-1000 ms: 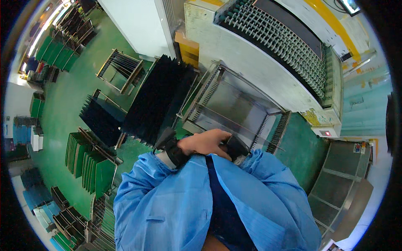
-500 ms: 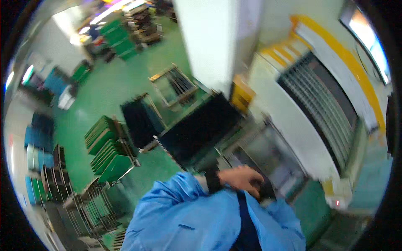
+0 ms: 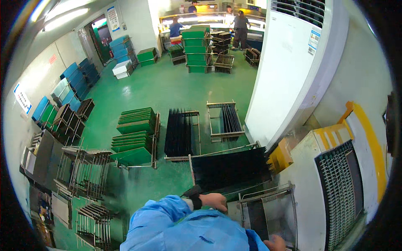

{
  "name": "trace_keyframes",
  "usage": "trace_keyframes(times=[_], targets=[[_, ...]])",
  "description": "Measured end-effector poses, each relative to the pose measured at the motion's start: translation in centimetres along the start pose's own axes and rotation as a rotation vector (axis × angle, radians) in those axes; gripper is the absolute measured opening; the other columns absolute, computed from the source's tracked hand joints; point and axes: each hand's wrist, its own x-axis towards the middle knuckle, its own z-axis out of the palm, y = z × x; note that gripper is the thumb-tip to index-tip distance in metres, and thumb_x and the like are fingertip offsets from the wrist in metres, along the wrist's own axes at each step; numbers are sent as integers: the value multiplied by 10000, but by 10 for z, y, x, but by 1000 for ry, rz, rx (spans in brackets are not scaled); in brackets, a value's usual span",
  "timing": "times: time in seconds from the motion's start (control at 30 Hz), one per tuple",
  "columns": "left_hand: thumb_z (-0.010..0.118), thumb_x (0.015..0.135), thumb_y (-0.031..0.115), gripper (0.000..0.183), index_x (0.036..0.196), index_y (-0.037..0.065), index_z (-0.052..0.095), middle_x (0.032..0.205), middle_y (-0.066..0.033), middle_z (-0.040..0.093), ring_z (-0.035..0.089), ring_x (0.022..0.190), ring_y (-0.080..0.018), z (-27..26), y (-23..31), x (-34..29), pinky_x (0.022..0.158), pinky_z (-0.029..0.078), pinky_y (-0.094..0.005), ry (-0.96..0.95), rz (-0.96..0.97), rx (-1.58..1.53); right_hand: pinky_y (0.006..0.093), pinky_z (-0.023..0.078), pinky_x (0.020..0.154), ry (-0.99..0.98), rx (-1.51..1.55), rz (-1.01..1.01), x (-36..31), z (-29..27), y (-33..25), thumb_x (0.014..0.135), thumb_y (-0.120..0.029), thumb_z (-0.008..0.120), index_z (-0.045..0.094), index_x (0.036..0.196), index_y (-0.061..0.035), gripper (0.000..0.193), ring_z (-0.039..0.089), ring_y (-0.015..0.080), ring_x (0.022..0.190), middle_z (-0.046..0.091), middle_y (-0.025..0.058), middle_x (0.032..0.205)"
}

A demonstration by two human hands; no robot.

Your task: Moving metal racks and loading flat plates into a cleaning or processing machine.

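Observation:
My left hand (image 3: 214,201), with a black band at its wrist, is held in front of my blue-sleeved body. Its fingers are curled in, and whatever they may hold is hidden. Low in the view, my right hand (image 3: 275,243) shows only in part beside the near metal rack (image 3: 292,209); its fingers cannot be made out. A dark panel (image 3: 257,217) stands in that rack. Just beyond my left hand, a rack holds a large black panel (image 3: 230,169), standing on edge.
Further out on the green floor (image 3: 138,94) are racks of black boards (image 3: 178,134) and green boards (image 3: 133,140). Bare metal racks (image 3: 86,169) stand at left. A white cabinet (image 3: 289,62) and a slotted panel (image 3: 341,194) line the right. Several people work at the far bench.
My view has swung to the right and lifted, so the far bench and people show. My left hand has uncurled little; my right hand has come into view lower right.

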Motion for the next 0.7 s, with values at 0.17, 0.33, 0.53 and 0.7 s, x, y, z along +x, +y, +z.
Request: trace_keyframes(times=[0.17, 0.33, 0.53, 0.7], targets=[[622, 787, 401, 373, 771, 35, 689, 721, -185, 637, 631, 699, -324, -35, -53, -40, 621, 498, -438, 50, 557, 49, 476, 449, 775, 359, -112, -123, 89, 76, 55, 761, -264, 635, 622, 997, -17, 342, 593, 402, 851, 617, 186, 924], [640, 764, 370, 358, 755, 14, 676, 747, -177, 642, 631, 751, -365, -156, 58, -40, 683, 518, -456, 250, 39, 589, 490, 474, 695, 530, 72, -83, 166, 185, 146, 717, -231, 652, 672, 897, -34, 268, 607, 421, 750, 637, 196, 761], [665, 747, 334, 314, 802, 24, 666, 803, -144, 641, 624, 804, -357, -167, 95, -49, 730, 512, -445, 370, 201, 573, 484, 471, 687, 586, 51, 159, 128, 132, 78, 714, -214, 657, 668, 887, -33, 250, 595, 428, 741, 621, 197, 742], [677, 742, 339, 294, 781, 47, 671, 792, -123, 647, 638, 806, -318, -151, 113, -34, 703, 515, -403, 231, 261, 659, 479, 469, 681, 656, 110, 338, 70, 113, 29, 713, -199, 661, 664, 878, -32, 235, 585, 433, 733, 607, 198, 726]])
